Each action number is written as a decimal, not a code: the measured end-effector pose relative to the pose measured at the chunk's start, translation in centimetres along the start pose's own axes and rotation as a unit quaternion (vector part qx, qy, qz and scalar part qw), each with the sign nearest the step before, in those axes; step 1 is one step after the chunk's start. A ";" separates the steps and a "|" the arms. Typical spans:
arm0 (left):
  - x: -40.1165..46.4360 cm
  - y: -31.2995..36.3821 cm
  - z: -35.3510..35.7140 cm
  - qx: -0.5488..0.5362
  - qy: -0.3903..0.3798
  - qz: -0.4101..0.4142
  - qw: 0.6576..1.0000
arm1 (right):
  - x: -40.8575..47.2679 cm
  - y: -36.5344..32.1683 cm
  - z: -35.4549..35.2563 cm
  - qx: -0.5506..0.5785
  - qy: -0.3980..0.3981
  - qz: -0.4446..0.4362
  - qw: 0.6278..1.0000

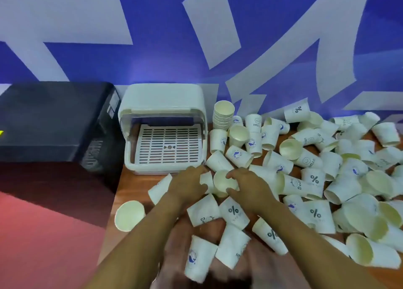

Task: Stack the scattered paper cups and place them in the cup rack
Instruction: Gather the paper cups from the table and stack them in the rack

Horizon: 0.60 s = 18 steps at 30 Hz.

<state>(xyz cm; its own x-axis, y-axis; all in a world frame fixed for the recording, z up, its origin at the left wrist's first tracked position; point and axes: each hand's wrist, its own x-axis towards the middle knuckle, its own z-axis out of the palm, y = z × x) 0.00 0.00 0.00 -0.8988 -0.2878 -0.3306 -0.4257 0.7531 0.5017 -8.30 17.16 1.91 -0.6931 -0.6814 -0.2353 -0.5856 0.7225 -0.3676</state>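
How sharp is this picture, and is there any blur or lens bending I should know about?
Head view: soft throughout. The cup rack and the stacked cups read clearly, while the loose cups at bottom centre smear from motion. The left hand and right hand are slightly blurred. Wide-angle bending curves the wall pattern.

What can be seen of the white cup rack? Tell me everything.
The cup rack is a white, plastic-looking box with rounded corners, standing upright at the back of the wooden table against the blue wall. Its front is open, showing a slotted grid tray with no cups on it. A black box sits on its left; scattered paper cups lie to its right.
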 end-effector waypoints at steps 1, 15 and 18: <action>0.8 0.1 0.5 0.000 -0.002 -0.002 1.000 | 0.3 0.4 0.1 -0.006 -0.010 -0.003 1.000; 6.2 0.1 4.0 0.070 -0.028 -0.033 0.997 | 3.0 3.0 1.7 0.023 -0.048 -0.018 0.998; 6.1 0.1 4.0 0.101 -0.049 -0.022 0.993 | 3.4 3.1 1.8 0.035 -0.051 -0.008 0.998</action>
<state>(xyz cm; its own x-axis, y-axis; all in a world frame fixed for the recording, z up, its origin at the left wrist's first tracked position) -5.14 0.73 -5.19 -0.8611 -0.2710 -0.4303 -0.4256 0.8472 0.3181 -11.70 16.89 -1.62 -0.6351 -0.7044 -0.3171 -0.5633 0.7032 -0.4339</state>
